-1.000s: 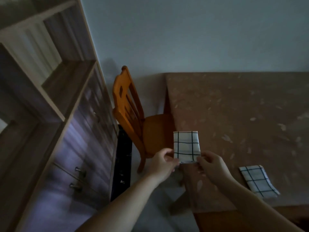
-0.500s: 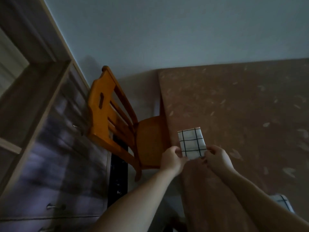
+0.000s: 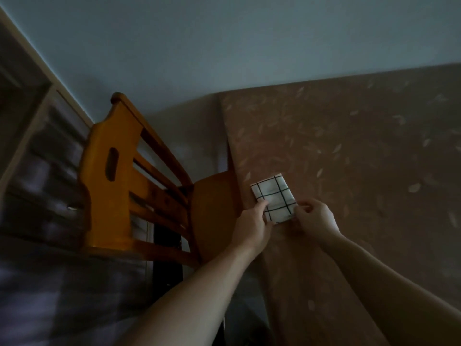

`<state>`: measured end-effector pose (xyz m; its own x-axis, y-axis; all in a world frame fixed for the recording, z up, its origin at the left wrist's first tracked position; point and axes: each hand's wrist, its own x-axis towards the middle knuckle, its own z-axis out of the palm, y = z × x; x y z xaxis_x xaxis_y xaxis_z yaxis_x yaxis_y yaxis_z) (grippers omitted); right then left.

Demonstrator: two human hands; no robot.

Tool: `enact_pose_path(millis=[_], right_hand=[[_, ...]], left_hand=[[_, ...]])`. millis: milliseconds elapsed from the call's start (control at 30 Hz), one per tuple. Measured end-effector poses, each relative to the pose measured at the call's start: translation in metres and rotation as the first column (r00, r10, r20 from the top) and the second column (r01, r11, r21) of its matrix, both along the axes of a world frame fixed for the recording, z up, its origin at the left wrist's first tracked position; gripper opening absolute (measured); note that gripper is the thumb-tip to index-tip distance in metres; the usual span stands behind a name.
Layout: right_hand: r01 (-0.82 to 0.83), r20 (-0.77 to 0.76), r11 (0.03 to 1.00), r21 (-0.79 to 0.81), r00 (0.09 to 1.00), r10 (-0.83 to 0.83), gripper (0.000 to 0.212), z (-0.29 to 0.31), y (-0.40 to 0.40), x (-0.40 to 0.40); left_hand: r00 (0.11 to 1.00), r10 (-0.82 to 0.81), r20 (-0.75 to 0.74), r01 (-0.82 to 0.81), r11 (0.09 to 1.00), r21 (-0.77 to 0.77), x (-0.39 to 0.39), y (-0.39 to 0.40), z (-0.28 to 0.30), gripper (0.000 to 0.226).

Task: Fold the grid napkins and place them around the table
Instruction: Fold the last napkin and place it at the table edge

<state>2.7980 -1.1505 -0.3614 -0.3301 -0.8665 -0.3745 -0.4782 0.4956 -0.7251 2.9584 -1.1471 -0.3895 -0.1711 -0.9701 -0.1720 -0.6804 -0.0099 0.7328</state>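
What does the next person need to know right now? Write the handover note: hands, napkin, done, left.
Left hand: pinches the near left corner of the folded grid napkin.
Right hand: grip on the near right corner of the same napkin.
Napkin: folded into a small rectangle, lying at the table edge, beside the orange chair.
Done: this napkin is folded and brought to its place at that seat.
Left: let go, straighten it if needed, then fold and place any remaining napkins. No other napkin is in view now.
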Motion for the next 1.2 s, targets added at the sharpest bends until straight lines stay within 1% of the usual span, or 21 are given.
enact_pose_path(millis=[67,133,167,233,300,333,367,467,567,700,933,1133,1200], right_hand=[[-0.012,-0.046,1.000,-0.010,0.999,0.011,0.020,0.003,0.003,-0.001],[-0.119,-0.233,0.992,-0.051,0.967,0.104,0.030,0.002,0.010,-0.003],[-0.206,-0.336,0.976,-0.071,0.926,0.172,0.037,0.000,0.015,-0.004],[-0.386,-0.472,0.921,-0.053,0.822,0.317,0.056,-0.006,0.020,-0.008],[-0.509,-0.536,0.859,0.054,0.711,0.455,0.072,-0.014,0.019,-0.011],[-0.535,-0.547,0.840,0.092,0.678,0.491,0.074,-0.017,0.017,-0.012],[-0.545,-0.556,0.832,0.098,0.664,0.500,0.073,-0.020,0.015,-0.012],[-0.529,-0.575,0.848,0.028,0.686,0.446,0.064,-0.026,0.007,-0.007],[-0.513,-0.568,0.857,-0.041,0.718,0.403,0.057,-0.028,-0.003,0.000],[-0.482,-0.561,0.872,-0.080,0.745,0.360,0.055,-0.030,-0.019,0.009],[-0.487,-0.541,0.871,-0.061,0.750,0.382,0.055,-0.029,-0.032,0.023],[-0.469,-0.534,0.882,-0.051,0.759,0.372,0.055,-0.028,-0.033,0.027],[-0.479,-0.533,0.877,-0.038,0.752,0.388,0.058,-0.026,-0.033,0.027]], left_hand=[[1.000,0.009,-0.006,-0.009,1.000,-0.020,0.005,-0.004,-0.001,0.056],[0.998,0.045,0.050,-0.041,0.997,-0.061,0.012,-0.002,0.001,0.063],[0.992,0.056,0.112,-0.043,0.993,-0.113,0.016,0.001,0.000,0.067],[0.974,0.064,0.219,-0.015,0.976,-0.219,0.018,0.006,-0.003,0.073],[0.965,0.064,0.254,0.009,0.961,-0.277,0.016,0.007,-0.009,0.072],[0.964,0.068,0.258,0.013,0.954,-0.300,0.015,0.006,-0.013,0.068],[0.963,0.074,0.258,0.012,0.948,-0.317,0.013,0.003,-0.016,0.062],[0.971,0.087,0.221,-0.008,0.943,-0.333,0.010,-0.006,-0.024,0.051],[0.976,0.096,0.198,-0.026,0.943,-0.332,0.011,-0.013,-0.026,0.049],[0.976,0.109,0.189,-0.048,0.952,-0.303,0.014,-0.027,-0.025,0.047],[0.980,0.115,0.163,-0.073,0.967,-0.244,0.021,-0.032,-0.025,0.049],[0.990,0.099,0.103,-0.075,0.975,-0.208,0.027,-0.037,-0.028,0.048],[0.992,0.090,0.090,-0.069,0.975,-0.212,0.027,-0.036,-0.027,0.051]])
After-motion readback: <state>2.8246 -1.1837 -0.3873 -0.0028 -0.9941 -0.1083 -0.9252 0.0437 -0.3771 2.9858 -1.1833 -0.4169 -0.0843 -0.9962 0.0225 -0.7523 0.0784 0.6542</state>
